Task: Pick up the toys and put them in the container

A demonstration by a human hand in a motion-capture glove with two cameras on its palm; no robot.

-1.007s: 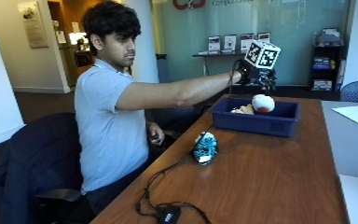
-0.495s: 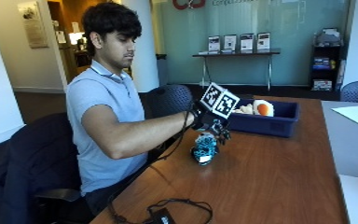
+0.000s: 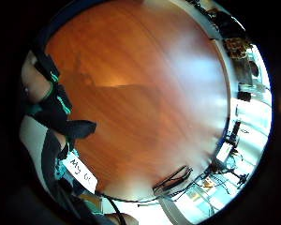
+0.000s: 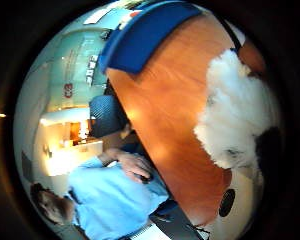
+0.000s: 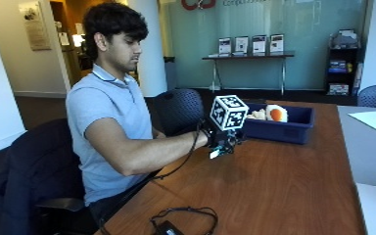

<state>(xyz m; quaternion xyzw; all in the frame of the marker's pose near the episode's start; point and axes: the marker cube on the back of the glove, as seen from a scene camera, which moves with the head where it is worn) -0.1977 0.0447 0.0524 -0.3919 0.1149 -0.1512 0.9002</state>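
We see the gloved right hand (image 5: 223,139) low over the wooden counter (image 5: 286,186), forearm reaching across from the seated person, near the blue container (image 5: 286,128). A white fluffy toy (image 4: 235,115) fills much of the thumb-side palm view, close against the palm; we cannot tell how the hands' fingers are set. The container sits at the far side, holding a white-and-orange toy (image 5: 276,113). A black cable (image 5: 181,218) lies at the near edge.

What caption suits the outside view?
Seated person's gloved right hand lowered over a toy on the wooden table, blue container behind already holding toys.
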